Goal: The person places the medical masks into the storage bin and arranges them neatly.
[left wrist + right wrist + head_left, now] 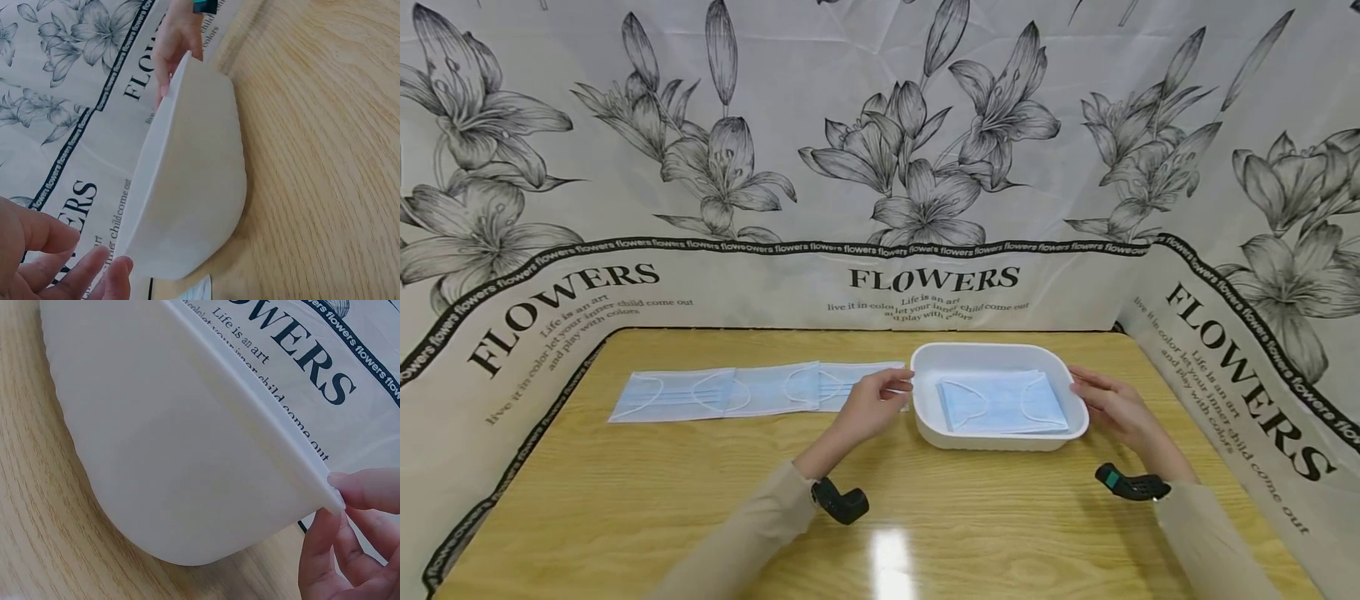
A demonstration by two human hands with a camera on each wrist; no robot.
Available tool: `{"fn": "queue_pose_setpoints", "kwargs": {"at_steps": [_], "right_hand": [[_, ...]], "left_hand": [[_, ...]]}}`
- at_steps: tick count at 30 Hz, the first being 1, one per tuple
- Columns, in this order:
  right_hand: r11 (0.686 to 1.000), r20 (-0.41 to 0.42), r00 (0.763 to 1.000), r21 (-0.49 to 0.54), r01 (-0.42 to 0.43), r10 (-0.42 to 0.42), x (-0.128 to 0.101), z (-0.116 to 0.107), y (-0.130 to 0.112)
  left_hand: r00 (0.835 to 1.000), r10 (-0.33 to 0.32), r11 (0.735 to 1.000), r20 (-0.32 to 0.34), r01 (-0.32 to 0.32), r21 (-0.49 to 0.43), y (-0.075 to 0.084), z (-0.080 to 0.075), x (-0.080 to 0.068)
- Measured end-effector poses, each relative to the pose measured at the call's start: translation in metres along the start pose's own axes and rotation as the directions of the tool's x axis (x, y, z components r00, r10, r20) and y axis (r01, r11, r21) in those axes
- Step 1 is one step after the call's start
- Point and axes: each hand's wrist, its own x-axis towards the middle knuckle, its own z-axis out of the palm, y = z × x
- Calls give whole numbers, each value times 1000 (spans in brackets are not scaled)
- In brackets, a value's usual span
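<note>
A white plastic basin (1000, 442) stands on the table, with a blue face mask (1006, 404) lying inside; whether more lie under it I cannot tell. My right hand (1116, 408) pinches the basin's right rim, thumb over the edge and fingers beneath, as the right wrist view shows. At the opposite end is my left hand (872, 404), its fingers loosely bent and the fingertips (119, 265) close by the rim. Thumb and fingers there stand apart. Left of the basin, blue face masks (775, 389) lie in an overlapping row, the right end partly behind my left hand.
The wood-grain table (970, 517) carries everything. A white curtain (760, 287) printed with flowers and lettering borders it at the back and both sides. Each wrist wears a black band, the left band (840, 500) and the right band (1131, 483).
</note>
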Motion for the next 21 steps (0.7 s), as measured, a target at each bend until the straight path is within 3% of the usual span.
{"fn": "queue_pose_setpoints", "kwargs": {"at_steps": [8, 12, 21], "right_hand": [[999, -49, 999, -43, -7, 5, -1, -3, -2], [1000, -43, 999, -15, 4, -5, 1, -3, -2], [1000, -25, 1000, 20, 6, -5, 3, 1, 2]], "left_hand": [[1000, -14, 999, -18, 15, 38, -6, -14, -6], [999, -18, 999, -51, 20, 30, -11, -25, -11], [991, -23, 999, -133, 27, 29, -41, -47, -29]]}}
